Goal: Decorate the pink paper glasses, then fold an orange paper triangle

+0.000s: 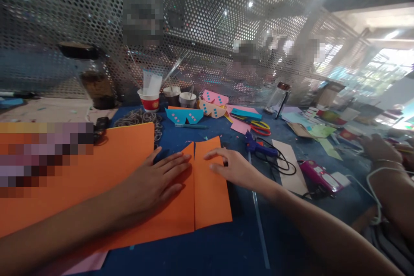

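Paper (97, 166), orange, lies lower left to centre; the left hand (157, 179) spreads flat across it, likely bracing it; the right hand (233, 167), thumb and forefinger parted, seemingly steadies an adjoining strip (211, 198).

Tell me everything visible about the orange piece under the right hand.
The orange piece looks like plain paper, roughly oblong, its long side pointing away from the wearer. It lies over the blue table. The right hand appears to touch its upper part. A thin dark line runs between it and the orange sheet beneath the left hand.
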`<state>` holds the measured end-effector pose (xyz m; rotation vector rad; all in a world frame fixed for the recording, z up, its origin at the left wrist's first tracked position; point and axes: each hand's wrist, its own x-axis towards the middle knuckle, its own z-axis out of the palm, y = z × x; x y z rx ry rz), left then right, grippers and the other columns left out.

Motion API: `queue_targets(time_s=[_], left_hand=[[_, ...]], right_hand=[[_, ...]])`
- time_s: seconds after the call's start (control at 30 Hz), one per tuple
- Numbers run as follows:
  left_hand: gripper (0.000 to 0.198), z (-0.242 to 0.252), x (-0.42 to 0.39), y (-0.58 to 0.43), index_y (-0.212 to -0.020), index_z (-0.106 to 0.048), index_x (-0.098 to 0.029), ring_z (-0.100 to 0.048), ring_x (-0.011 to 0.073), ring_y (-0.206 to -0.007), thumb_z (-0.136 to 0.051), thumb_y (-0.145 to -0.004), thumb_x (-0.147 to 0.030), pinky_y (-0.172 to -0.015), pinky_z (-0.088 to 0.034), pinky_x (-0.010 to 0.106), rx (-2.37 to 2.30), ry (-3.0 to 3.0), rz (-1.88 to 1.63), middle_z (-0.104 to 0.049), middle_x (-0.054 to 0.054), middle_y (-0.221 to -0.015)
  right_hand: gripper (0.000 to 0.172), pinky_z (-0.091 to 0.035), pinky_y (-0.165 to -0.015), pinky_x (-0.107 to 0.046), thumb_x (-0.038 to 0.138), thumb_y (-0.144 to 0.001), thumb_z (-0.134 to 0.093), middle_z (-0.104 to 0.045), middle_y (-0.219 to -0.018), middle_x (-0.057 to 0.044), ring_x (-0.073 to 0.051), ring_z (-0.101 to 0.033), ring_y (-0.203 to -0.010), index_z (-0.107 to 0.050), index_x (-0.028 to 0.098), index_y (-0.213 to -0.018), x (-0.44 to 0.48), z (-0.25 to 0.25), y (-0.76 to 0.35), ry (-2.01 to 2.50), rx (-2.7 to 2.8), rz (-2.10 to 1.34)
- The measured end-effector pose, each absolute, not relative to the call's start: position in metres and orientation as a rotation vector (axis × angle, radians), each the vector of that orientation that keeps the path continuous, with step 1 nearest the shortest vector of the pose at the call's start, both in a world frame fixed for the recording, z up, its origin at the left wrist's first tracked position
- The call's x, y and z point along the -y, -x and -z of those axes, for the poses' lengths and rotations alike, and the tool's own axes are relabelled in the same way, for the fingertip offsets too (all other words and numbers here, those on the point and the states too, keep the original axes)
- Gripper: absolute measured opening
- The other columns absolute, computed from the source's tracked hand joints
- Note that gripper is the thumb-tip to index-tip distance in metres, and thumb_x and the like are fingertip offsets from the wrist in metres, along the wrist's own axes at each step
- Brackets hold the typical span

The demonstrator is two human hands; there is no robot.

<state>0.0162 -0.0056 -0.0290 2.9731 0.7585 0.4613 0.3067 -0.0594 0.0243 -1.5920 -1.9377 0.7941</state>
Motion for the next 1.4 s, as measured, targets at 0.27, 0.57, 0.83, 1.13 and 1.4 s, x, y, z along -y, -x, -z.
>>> queue_targets(time_s=[0.27, 0.57, 0.83, 1.13, 1.4], left_hand=[[0.049, 0.032, 0.01, -0.016, -0.16, -0.056, -0.031, -0.06, 0.0258, -0.149, -0.043, -0.115, -0.044, -0.135, -0.014, 0.047, -0.666, -3.057, -0.566, -0.064, 0.004, -0.162], [0.052, 0.03, 0.016, -0.012, -0.161, -0.055, -0.031, -0.056, 0.027, -0.153, -0.045, -0.114, -0.049, -0.133, -0.014, 0.045, -0.696, -3.096, -0.455, -0.056, 0.003, -0.169], [0.052, 0.027, 0.016, -0.012, -0.162, -0.052, -0.033, -0.054, 0.0252, -0.154, -0.047, -0.114, -0.05, -0.135, -0.007, 0.045, -0.674, -3.093, -0.485, -0.057, 0.004, -0.168], [0.053, 0.026, 0.017, -0.013, -0.164, -0.051, -0.03, -0.053, 0.0251, -0.155, -0.043, -0.115, -0.049, -0.135, -0.007, 0.045, -0.677, -3.087, -0.42, -0.054, 0.004, -0.171], [0.057, 0.028, 0.001, -0.012, -0.168, -0.044, -0.036, -0.054, 0.0262, -0.154, -0.045, -0.114, -0.053, -0.137, -0.009, 0.048, -0.705, -3.029, -0.473, -0.058, 0.002, -0.168]], right_hand=[[0.026, -0.047, -0.081, -0.03, 0.011, -0.094, -0.063, -0.084, -0.114, 0.001, -0.016, -0.07, -0.088, -0.08, 0.025, -0.107, 0.058, -0.02, -0.304, 1.657, 1.907, -0.757], [0.03, -0.046, -0.08, -0.031, 0.009, -0.092, -0.061, -0.085, -0.108, 0.001, -0.018, -0.072, -0.09, -0.082, 0.025, -0.105, 0.059, -0.023, -0.302, 1.705, 1.956, -0.723], [0.033, -0.044, -0.076, -0.029, 0.006, -0.087, -0.06, -0.084, -0.106, 0.0, -0.017, -0.07, -0.084, -0.082, 0.025, -0.103, 0.061, -0.026, -0.299, 1.724, 1.979, -0.729], [0.028, -0.044, -0.078, -0.03, 0.008, -0.091, -0.061, -0.084, -0.105, 0.001, -0.016, -0.069, -0.084, -0.081, 0.024, -0.101, 0.059, -0.024, -0.305, 1.683, 1.984, -0.775], [0.021, -0.049, -0.092, -0.034, 0.027, -0.097, -0.07, -0.081, -0.124, -0.003, -0.019, -0.071, -0.097, -0.077, 0.024, -0.117, 0.054, -0.02, -0.314, 1.586, 1.912, -0.818]])
